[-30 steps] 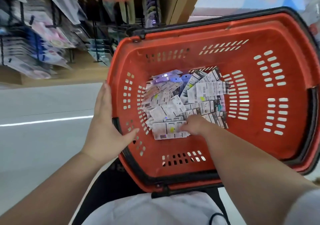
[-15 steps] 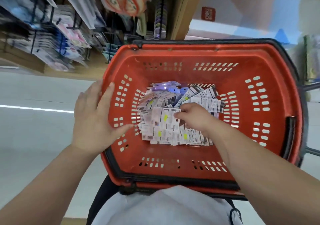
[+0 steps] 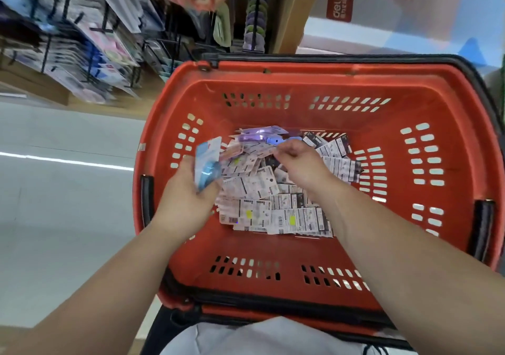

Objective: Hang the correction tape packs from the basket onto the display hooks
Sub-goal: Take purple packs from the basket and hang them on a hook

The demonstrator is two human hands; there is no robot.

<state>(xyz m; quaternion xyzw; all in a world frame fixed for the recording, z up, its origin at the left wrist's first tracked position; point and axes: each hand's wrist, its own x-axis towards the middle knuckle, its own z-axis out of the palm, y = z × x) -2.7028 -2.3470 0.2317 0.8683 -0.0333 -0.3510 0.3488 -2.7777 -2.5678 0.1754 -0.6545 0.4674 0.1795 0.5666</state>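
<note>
Pick step: my left grip [image 3: 188, 201] is closed on a blue correction tape pack [image 3: 207, 167] over the left side of the basket [image 3: 328, 71], my right grip [image 3: 300, 163] is curled into the pack pile [image 3: 273, 209] mid-basket, hold unclear; next I reckon lift clear and line the hang hole up with the display hooks [image 3: 99, 29].

The basket [image 3: 300, 73] sits before the person, with the packs [image 3: 262, 204] heaped in the middle of its bottom. The left hand [image 3: 185, 201], at the heap's left edge, holds one pack [image 3: 207, 163] upright. The right hand [image 3: 300, 163] is on the heap's far part. Hooks [image 3: 90, 40] stand behind the basket, to the left.
</note>
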